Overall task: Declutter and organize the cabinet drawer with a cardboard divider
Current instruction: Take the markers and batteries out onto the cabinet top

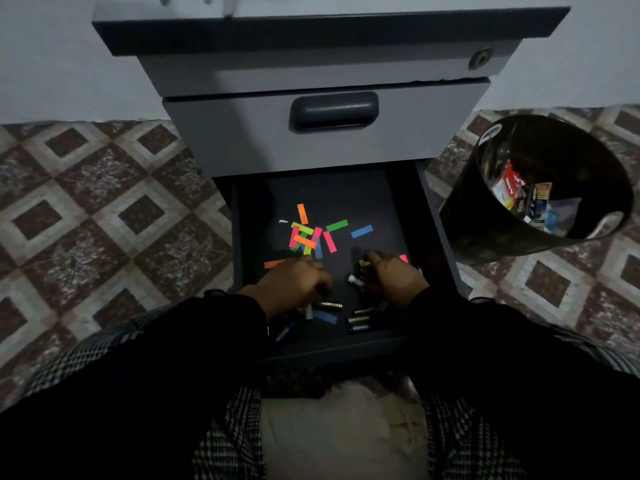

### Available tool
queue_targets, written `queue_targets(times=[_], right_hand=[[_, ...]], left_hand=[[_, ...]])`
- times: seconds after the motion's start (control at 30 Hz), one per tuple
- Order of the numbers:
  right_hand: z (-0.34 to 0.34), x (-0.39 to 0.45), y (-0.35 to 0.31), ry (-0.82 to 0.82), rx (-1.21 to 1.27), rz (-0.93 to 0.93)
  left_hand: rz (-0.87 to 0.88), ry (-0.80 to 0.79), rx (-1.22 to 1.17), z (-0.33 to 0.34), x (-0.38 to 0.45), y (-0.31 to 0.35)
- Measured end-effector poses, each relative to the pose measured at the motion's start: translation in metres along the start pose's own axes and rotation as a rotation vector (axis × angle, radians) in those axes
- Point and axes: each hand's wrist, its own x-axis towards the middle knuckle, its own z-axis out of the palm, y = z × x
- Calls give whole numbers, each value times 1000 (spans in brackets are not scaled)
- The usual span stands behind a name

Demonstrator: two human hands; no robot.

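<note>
Hands both inside open dark bottom cabinet drawer (429,216). Left hand (294,280) curled on small cylindrical battery (309,310), tip poking below fingers. Right hand (393,273) gripping batteries (356,280). Loose batteries (360,323) near front; coloured paper strips (308,235) behind hands.

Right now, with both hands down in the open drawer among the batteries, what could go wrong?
1. The loose coloured paper strips could get swept up with the batteries.
2. Batteries may roll out of the right hand, which seems to hold several.
3. The bin sits close to the drawer and could be knocked.
</note>
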Motion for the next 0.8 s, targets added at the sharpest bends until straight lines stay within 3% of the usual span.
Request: queue_targets(times=[0.13,0.3,0.43,0.5,0.6,0.7,0.8], right_hand=[[-2,-1,-2,-11,36,18],[-2,-3,-1,-26,49,41],[-4,-5,-2,-47,38,42],[-3,-5,-2,-48,41,48],[-1,-4,-3,-54,56,68],[2,-3,-3,-51,70,95],[5,-2,-3,-27,94,107]], left_hand=[[43,-85,133,14,2,17],[43,-66,167,14,4,10],[-12,88,179,14,-3,4],[-139,145,76,9,-5,4],[-276,-12,-84,6,-7,4],[-226,-142,-59,13,-11,9],[-131,-126,73,21,-11,13]])
